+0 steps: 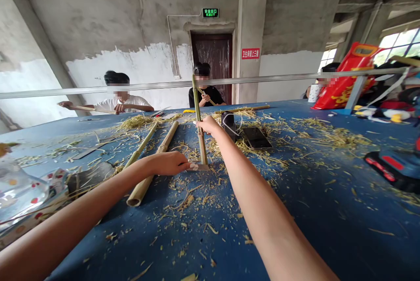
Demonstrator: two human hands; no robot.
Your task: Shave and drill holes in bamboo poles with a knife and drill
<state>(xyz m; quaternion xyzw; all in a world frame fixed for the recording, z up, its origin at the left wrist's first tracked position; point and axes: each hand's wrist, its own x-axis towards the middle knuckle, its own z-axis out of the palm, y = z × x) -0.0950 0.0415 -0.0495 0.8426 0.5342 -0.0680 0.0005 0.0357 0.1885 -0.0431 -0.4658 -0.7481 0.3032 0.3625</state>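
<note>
Bamboo strip point(196, 97) stands near upright, centre of frame, long axis running from top near the rail down to its foot on the blue table point(295, 211), leaning slightly up and to the left.

Right hand point(208, 126) is closed around the strip's middle, fingers point(198, 123) wrapped over the near side. Right arm comes in from lower right. Left hand point(169, 163) is lower and nearer the camera, arm coming in from lower left, hand mostly closed over a flat blade point(201, 167). Blade sits at the strip's foot, crosswise to its axis. Right hand is farther up the strip, left is closer to the foot.

Can't tell whether the blade edge is biting the strip or only touching. Blade handle is hidden under the left fingers, and the strip's foot is partly blocked by the blade.

Around the hands: two longer bamboo pieces point(152, 163) lie left of the strip, angled toward upper right. Shavings point(331, 137) are scattered across the table. Phone point(257, 137) lies right of the strip, just beyond a black charger point(229, 124) with a white cable.

Far side: two co-workers point(121, 104) point(203, 94) work bamboo of their own, with their faces blurred.
</note>
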